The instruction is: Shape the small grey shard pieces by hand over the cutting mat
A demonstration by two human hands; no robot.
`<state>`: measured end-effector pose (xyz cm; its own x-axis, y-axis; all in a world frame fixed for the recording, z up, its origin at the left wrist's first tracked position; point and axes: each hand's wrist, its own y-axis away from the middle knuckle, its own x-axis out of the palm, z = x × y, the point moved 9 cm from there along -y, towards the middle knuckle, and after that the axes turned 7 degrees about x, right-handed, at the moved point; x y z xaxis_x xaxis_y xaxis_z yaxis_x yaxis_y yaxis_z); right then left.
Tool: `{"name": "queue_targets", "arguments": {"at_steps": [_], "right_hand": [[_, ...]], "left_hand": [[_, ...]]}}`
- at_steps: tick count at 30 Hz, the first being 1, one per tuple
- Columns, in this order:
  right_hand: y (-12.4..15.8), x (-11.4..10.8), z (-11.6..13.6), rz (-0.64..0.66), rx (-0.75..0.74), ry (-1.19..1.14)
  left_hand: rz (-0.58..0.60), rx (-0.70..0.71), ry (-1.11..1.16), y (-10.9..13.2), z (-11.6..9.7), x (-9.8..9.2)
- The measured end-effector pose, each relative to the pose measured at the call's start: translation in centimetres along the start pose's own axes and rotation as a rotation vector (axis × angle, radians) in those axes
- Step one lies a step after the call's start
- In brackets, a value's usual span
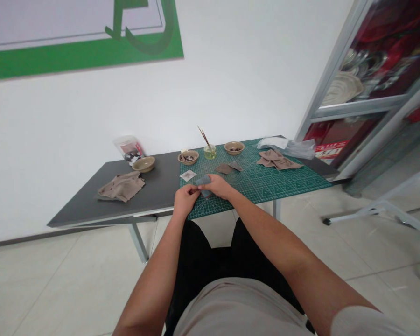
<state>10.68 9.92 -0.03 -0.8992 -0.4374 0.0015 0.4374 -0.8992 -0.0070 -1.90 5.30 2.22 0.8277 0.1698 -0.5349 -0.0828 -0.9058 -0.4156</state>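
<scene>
Thin grey-blue swatch (204, 185), soft-looking, light | pinched at its edges by closed left hand (186, 199) and right hand (215, 186) | held over green cutting mat (259, 183)

Under the right hand (217, 185) lies a green gridded cutting mat (266, 186) on a dark grey table (80, 215); a crumpled taupe cloth (122, 186) and a round tan ceramic bowl (143, 164) sit farther left.

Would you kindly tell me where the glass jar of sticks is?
In the head view, the glass jar stands near the far edge of the green cutting mat, between the left bowl and right bowl.
</scene>
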Motion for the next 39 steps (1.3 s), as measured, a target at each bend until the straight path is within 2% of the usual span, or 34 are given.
{"name": "queue_targets", "arguments": {"at_steps": [7,13,18,21,25,31,35,39], "right_hand": [[0.4,0.1,1.0,-0.017,-0.085,0.112],[0.4,0.2,0.6,0.018,-0.066,0.05],[0.3,0.1,0.2,0.017,-0.043,-0.024],[0.4,0.1,0.4,0.023,-0.05,0.031],[0.6,0.1,1.0,0.01,-0.1,0.165],[0.5,-0.2,0.9,-0.036,-0.113,0.21],[0.7,0.2,1.0,0.0,-0.128,0.219],[0.8,0.6,1.4,0.016,-0.129,0.247]], "left_hand": [[0.023,0.002,-0.009,-0.2,-0.1,0.1],[0.015,0.021,0.036,0.1,-0.5,0.0],[-0.01,-0.012,0.117,0.4,-0.1,0.0],[0.0,-0.024,0.142,0.4,0.2,0.2],[0.038,-0.015,0.104,0.3,0.1,0.4],[0.039,-0.005,0.028,0.0,-0.3,0.2],[0.078,0.015,0.007,-0.1,-0.5,0.4],[0.063,0.039,-0.036,-0.1,-0.8,0.1]]}}
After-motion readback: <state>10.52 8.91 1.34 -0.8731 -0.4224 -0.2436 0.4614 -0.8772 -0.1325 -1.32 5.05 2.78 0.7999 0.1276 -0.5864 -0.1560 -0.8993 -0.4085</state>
